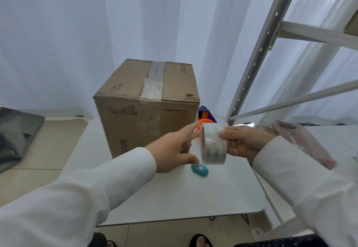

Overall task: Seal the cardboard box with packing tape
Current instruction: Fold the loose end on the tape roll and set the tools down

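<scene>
A closed brown cardboard box (147, 99) stands on the white table (174, 198), with old clear tape along its top seam and down its front face. In front of the box's lower right corner I hold a roll of clear packing tape (213, 144) upright between both hands. My left hand (174, 149) grips the roll's left side, thumb below it. Fingertips of my right hand (244, 142) pinch the roll's right edge near the top.
A small teal box cutter (200, 169) lies on the table just below the roll. Orange and purple objects (205, 116) sit behind the box at its right. A metal shelf frame (261, 56) rises at right, with a pinkish bag (304, 142) beside it. White curtains hang behind.
</scene>
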Available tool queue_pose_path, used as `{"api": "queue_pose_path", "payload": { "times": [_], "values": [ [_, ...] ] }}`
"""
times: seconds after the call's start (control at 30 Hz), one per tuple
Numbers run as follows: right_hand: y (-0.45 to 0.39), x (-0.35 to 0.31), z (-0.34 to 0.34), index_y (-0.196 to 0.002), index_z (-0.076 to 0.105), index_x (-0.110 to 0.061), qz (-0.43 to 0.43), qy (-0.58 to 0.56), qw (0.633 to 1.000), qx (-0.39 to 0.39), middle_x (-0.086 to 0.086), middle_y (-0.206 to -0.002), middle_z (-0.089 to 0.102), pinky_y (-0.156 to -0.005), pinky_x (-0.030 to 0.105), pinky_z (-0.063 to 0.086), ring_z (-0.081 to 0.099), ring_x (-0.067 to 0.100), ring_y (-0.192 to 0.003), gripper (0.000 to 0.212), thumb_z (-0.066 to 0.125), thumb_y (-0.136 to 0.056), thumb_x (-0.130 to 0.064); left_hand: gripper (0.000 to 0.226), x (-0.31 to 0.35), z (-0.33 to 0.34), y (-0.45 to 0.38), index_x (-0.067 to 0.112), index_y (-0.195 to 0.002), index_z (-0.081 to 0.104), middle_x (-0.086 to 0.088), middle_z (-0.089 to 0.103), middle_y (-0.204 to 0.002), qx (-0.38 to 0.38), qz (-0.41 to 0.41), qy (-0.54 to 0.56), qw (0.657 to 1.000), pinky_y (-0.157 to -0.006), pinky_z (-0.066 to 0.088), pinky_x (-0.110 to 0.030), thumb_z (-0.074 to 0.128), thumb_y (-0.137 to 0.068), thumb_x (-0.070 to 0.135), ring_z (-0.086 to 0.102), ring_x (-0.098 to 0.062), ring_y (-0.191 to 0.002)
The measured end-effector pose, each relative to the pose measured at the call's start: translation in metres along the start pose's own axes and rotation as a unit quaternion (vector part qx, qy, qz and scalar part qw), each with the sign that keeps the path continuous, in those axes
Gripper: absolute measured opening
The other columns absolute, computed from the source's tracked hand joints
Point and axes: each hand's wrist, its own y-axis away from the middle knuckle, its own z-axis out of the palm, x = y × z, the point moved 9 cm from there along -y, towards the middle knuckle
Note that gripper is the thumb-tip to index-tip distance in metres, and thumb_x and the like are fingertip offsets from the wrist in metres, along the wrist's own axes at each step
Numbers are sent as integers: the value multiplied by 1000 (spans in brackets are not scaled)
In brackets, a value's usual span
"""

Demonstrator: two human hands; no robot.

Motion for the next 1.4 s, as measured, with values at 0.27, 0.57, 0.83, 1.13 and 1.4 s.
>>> {"api": "queue_pose_path", "payload": {
  "times": [0.27,0.57,0.83,1.13,1.4],
  "values": [
    [-51,32,-44,-92,63,-3,14,398,903,162,16,-97,61,-81,30,46,57,24,-87,19,67,-80,-17,51,-36,3,-1,29,-139,30,11,50,-138,-54,-38,-193,979,-98,40,-24,49,-92,34,48,-10,-122],
    [-105,36,-12,-110,54,-9,3,453,874,178,9,-99,58,-80,27,44,54,22,-87,36,68,-80,-24,37,-48,1,-2,25,-126,50,7,62,-124,-69,-43,-189,979,-96,45,-28,37,-93,15,56,-12,-111],
    [-115,53,4,-98,56,-16,-19,497,858,131,3,-98,58,-84,28,46,56,22,-90,33,74,-74,-29,39,-43,-2,1,25,-117,56,8,66,-115,-66,-20,-188,980,-92,46,-26,35,-89,10,59,-12,-106],
    [-105,45,1,-102,58,-15,-99,473,865,137,5,-105,62,-83,28,47,56,18,-88,36,67,-78,-40,40,-43,-6,4,26,-116,58,9,68,-113,-68,-24,-188,980,-92,46,-27,36,-88,10,59,-14,-106],
    [-64,59,65,-128,50,-22,-300,833,464,-28,2,-142,40,-111,44,20,28,26,-134,49,52,-87,-47,37,-46,-4,6,26,-118,56,5,65,-117,-82,-34,-199,976,-88,47,-29,37,-90,15,59,-20,-103]
  ]
}}
